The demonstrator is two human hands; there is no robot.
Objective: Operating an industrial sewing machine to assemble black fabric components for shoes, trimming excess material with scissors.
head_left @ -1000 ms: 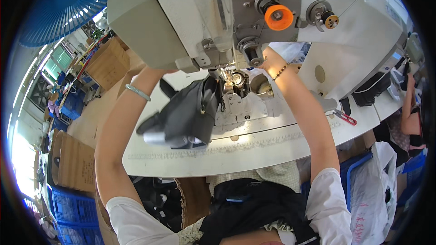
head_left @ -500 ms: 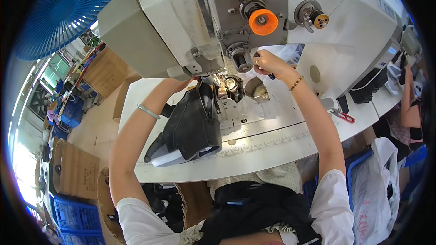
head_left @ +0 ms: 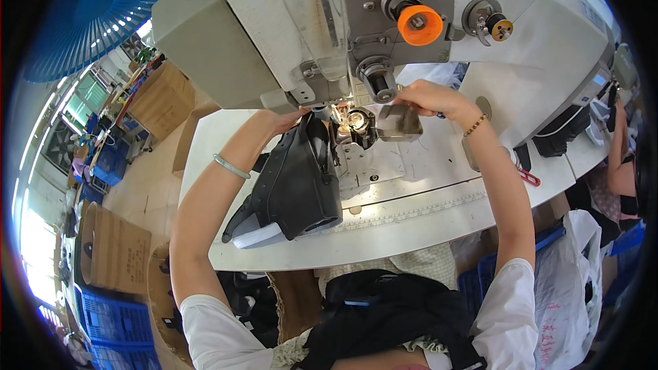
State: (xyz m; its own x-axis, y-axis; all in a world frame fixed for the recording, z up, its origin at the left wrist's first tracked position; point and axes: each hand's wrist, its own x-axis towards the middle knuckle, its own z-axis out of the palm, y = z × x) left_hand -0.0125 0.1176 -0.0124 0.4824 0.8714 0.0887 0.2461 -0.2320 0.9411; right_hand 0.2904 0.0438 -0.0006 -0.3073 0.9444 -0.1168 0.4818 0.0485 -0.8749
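A black shoe upper point(head_left: 295, 181) with pale lining at its near end lies on the white sewing table point(head_left: 288, 257). It hangs left of the lit needle area point(head_left: 356, 122) of a large sewing machine point(head_left: 274, 20). My left hand point(head_left: 289, 120) reaches under the machine head at the upper's far end; its fingers are mostly hidden. My right hand point(head_left: 435, 99) is closed, its fingertips at a shiny metal cover plate point(head_left: 401, 123) right of the needle area. A small dark tool point(head_left: 441, 115) pokes out below that hand; its kind is unclear.
An orange thread knob point(head_left: 419, 25) juts from the machine. Red-handled scissors point(head_left: 528, 177) lie on the table at right. A blue fan point(head_left: 96, 14) stands far left, above cardboard boxes point(head_left: 113, 250) and blue crates point(head_left: 116, 318). At far right, a co-worker's arm point(head_left: 620, 154) shows.
The metal plate now stands over the opening right of the needle area, which was uncovered before. My right hand has moved right and slightly down. The view has shifted a little.
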